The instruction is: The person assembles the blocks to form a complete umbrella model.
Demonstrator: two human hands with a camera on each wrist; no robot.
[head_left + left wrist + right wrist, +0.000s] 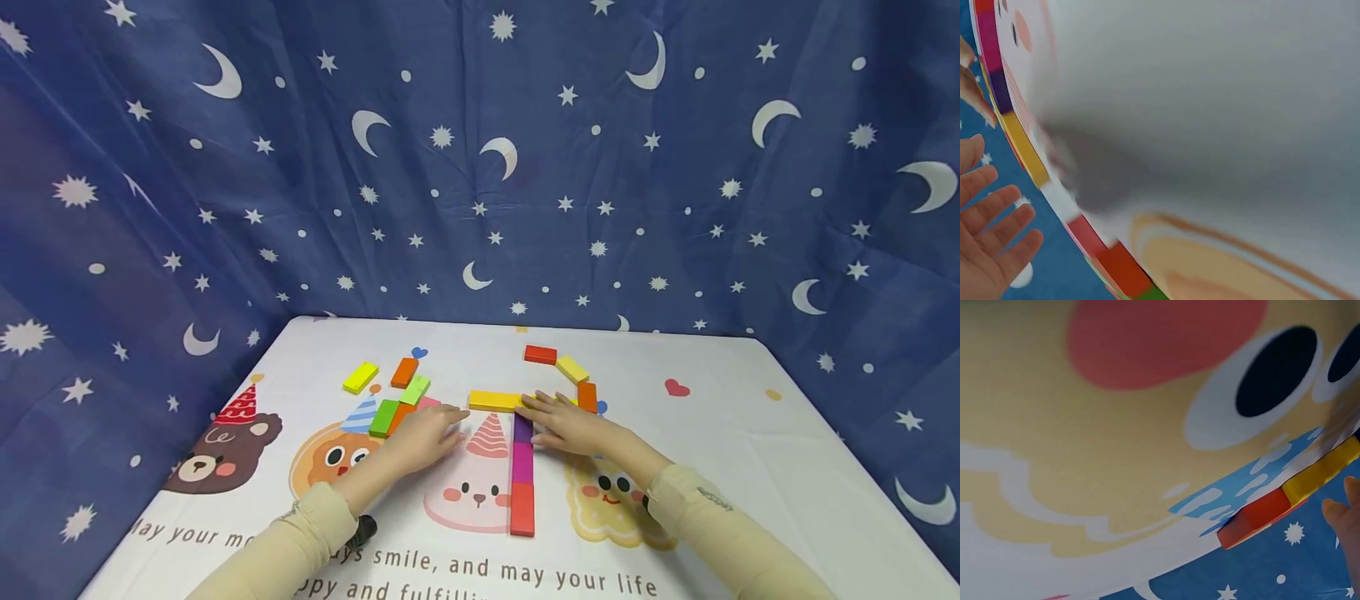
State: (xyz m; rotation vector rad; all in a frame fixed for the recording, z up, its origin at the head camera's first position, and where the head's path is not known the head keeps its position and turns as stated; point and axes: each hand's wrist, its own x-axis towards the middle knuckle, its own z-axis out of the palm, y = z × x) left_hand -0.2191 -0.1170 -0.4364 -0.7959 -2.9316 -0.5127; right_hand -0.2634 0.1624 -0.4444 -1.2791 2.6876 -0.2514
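Note:
My left hand (427, 437) hovers over the table beside a loose cluster of blocks, its fingers spread and holding nothing; the left wrist view also shows these parted fingers (1013, 219). Closest to it are a pink block (1087, 235), an orange block (1124, 269) and a green block (384, 417). My right hand (570, 423) lies with extended fingers over the row of yellow blocks (492, 402), partly covering it; whether it touches them I cannot tell. Below that row runs a column: a purple block (522, 429), a magenta block (522, 463) and a red block (522, 510).
An orange block (587, 397), a pale yellow block (572, 369) and a red block (540, 355) curve away at the right row end. Farther left lie a yellow block (361, 377) and an orange block (405, 372). A dark object (363, 531) shows by the left sleeve.

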